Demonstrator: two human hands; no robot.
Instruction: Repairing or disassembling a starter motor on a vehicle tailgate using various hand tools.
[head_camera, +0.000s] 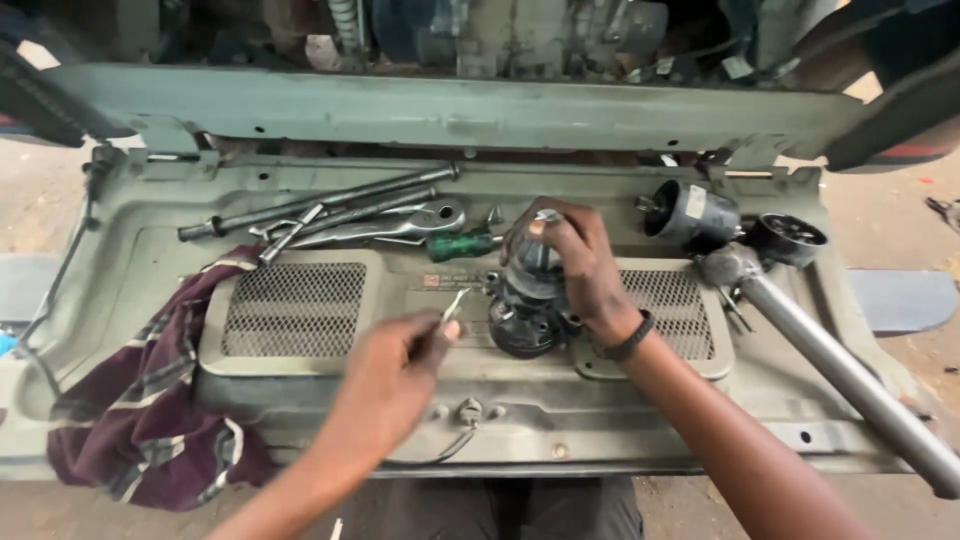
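Here the right hand (580, 265) grips the greasy part (528, 305), mid-panel (330, 400).

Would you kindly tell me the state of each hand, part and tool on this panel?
Right hand: gripping the dark round part, held upright.
Left hand: pinching a thin metal pin.
Green-handled screwdriver: lying flat.
Striped cloth: crumpled, draped over panel edge.
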